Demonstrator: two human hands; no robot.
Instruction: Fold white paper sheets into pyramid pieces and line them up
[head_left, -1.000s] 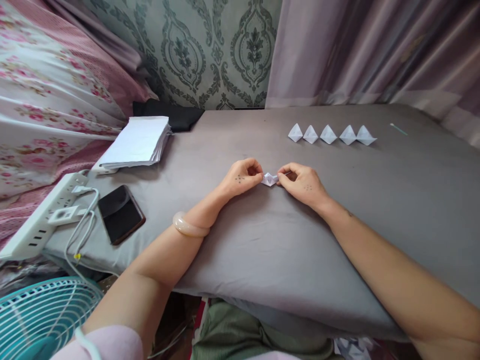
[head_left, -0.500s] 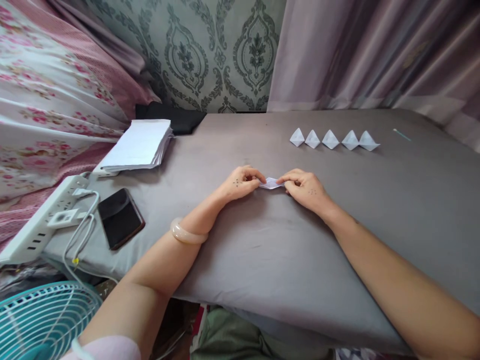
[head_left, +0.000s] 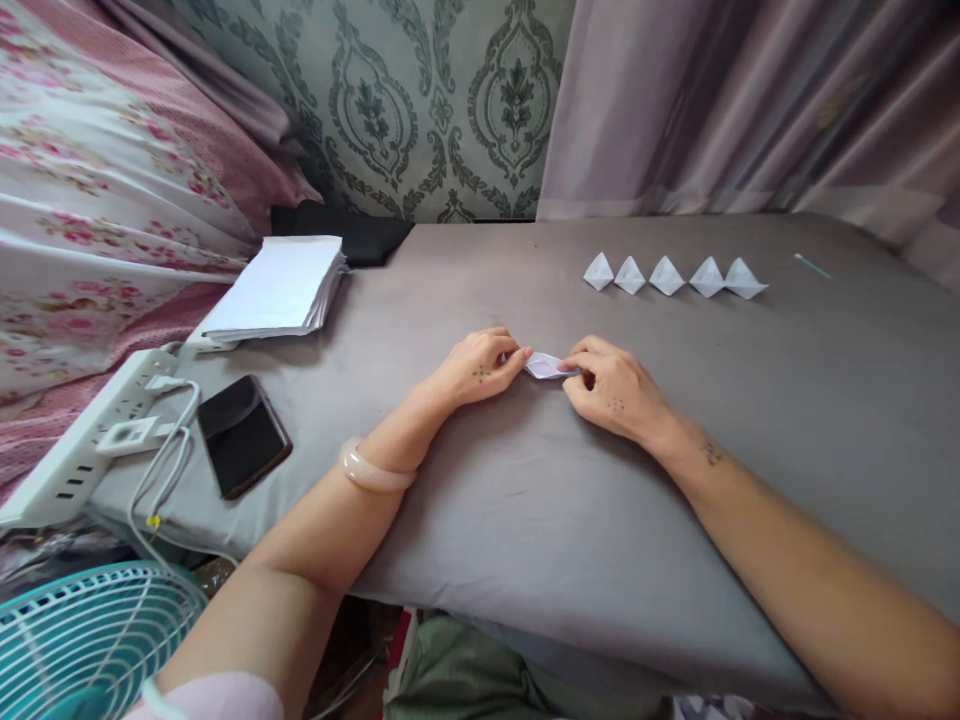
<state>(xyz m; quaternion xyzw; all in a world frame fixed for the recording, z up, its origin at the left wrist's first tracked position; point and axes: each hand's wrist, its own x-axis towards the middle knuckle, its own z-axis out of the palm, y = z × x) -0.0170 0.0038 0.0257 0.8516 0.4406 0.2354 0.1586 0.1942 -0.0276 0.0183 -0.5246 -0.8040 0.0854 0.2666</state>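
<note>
A small folded white paper boat is stretched between my two hands, just above or on the grey cloth. My left hand pinches its left tip between thumb and fingers. At the other end, my right hand grips the right tip, with the fingers curled in. The boat's middle shows between them as a narrow, pointed shape. Farther back on the right, several finished-looking white paper boats stand in a row.
A stack of white paper lies at the back left, by a black folded item. Nearer are a phone, a power strip with cables and a teal fan. A cotton swab lies far right on the grey-covered table.
Both hands have turned slightly while keeping hold of the paper boat's ends. The right wrist has rolled, and more of the boat's left side shows now.
</note>
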